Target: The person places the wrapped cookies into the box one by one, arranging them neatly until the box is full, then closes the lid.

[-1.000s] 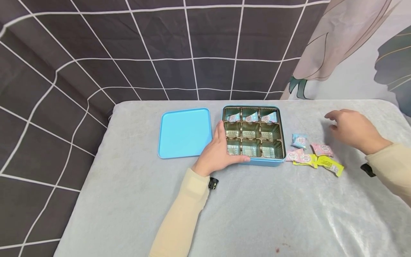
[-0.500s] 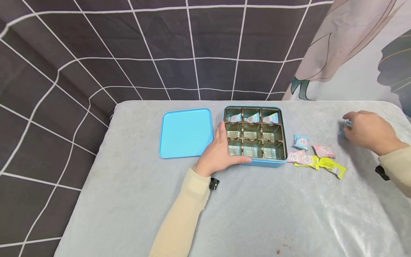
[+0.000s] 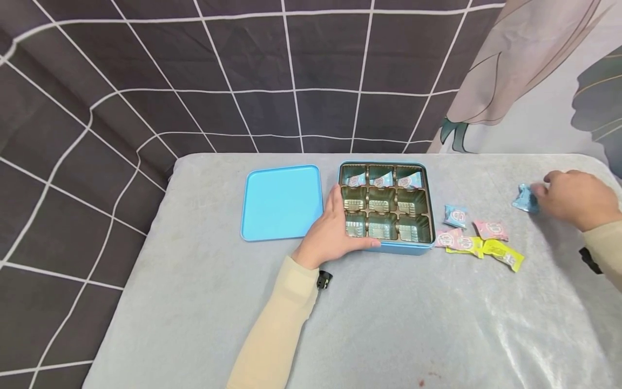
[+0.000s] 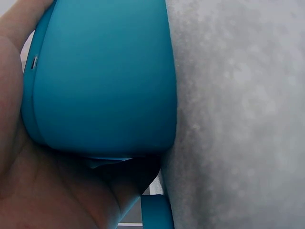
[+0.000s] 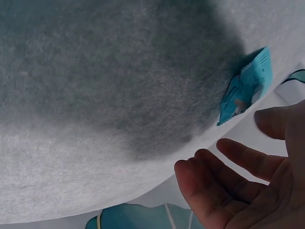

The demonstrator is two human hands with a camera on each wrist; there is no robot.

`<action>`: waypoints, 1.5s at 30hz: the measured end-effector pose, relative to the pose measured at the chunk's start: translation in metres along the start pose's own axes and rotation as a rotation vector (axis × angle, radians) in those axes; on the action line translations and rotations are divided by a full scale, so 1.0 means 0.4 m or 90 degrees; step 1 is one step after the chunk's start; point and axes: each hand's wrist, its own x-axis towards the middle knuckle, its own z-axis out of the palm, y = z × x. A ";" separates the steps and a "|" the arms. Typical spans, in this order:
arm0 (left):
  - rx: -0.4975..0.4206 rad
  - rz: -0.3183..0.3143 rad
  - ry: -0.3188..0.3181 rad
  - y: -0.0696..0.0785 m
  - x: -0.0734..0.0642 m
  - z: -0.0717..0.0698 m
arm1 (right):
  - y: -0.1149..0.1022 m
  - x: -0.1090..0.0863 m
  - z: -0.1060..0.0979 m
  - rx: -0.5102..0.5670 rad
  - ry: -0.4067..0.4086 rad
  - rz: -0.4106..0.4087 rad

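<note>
In the head view, my left hand [image 3: 326,229] rests against the near left corner of a blue tin [image 3: 405,250], fingers straight along its left side and thumb along its front. The left wrist view shows the palm at the corner of the tin [image 4: 105,76]. A gold divided tray [image 3: 382,189] fills the tin; its back row holds 3 blue-wrapped candies [image 3: 410,180]. My right hand [image 3: 580,199] hovers beside a single blue-wrapped candy [image 3: 525,199], overlapping its right end. In the right wrist view, thumb and loosely bent fingers are apart, with the candy [image 5: 248,88] beyond them.
A blue lid [image 3: 282,202] lies left of the tin. Right of the tin are another blue candy [image 3: 455,216], pink candies [image 3: 491,229] and yellow candies [image 3: 504,254], grouped closely. Grey cloth [image 3: 194,302] covers the table, and a dark checked curtain [image 3: 320,70] hangs behind it.
My right hand has moved to the right, and the lone blue candy, hidden under it at first, has come into view. My left hand stays at the tin.
</note>
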 end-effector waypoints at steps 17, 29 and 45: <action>-0.007 0.006 0.003 0.000 0.000 0.002 | 0.000 0.011 0.004 0.006 -0.010 -0.001; -0.002 0.003 0.003 -0.001 0.000 0.001 | -0.017 0.007 0.006 0.050 0.006 0.005; -0.003 0.004 0.003 0.000 0.001 -0.001 | -0.039 0.000 -0.007 0.055 -0.004 -0.010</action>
